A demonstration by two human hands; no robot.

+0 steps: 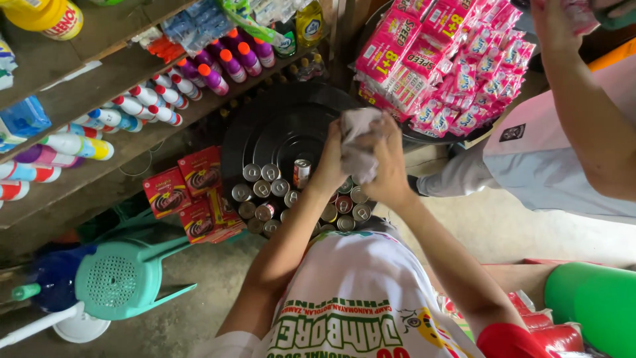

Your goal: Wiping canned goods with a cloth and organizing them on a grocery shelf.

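My left hand and my right hand are both closed around a crumpled grey cloth, held together at chest height. I cannot tell whether anything is wrapped inside the cloth. Just below my hands, several round tin cans stand packed together with their silver tops up. One can with a red label stands out among them. The cans sit at the front of a large round black tray.
Pink sachet packs hang at the upper right. Red boxes lie left of the cans. Shelves with bottles run along the left. A teal plastic stool stands at lower left. Another person's arm reaches up at right.
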